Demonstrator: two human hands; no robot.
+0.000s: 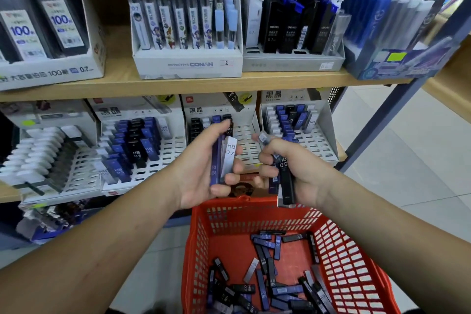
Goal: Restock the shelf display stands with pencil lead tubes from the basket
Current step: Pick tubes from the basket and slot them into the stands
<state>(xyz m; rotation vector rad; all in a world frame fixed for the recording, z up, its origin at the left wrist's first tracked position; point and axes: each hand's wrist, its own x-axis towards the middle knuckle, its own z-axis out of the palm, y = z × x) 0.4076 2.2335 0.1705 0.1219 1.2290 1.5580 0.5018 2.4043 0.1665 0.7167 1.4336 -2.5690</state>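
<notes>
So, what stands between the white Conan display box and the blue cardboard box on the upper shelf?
Head view: a grey cardboard stand of black and blue tubes.

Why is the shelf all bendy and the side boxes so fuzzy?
Head view: the wide-angle lens bows the wooden shelf; head view, edges: the 100-lead box is smeared; head view, middle: the left hand, right hand and their pencil lead tubes look fairly sharp.

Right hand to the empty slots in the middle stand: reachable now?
Probably yes: the right hand, gripping black tubes, is close before the middle stand, and nothing covers its empty slots.
</notes>
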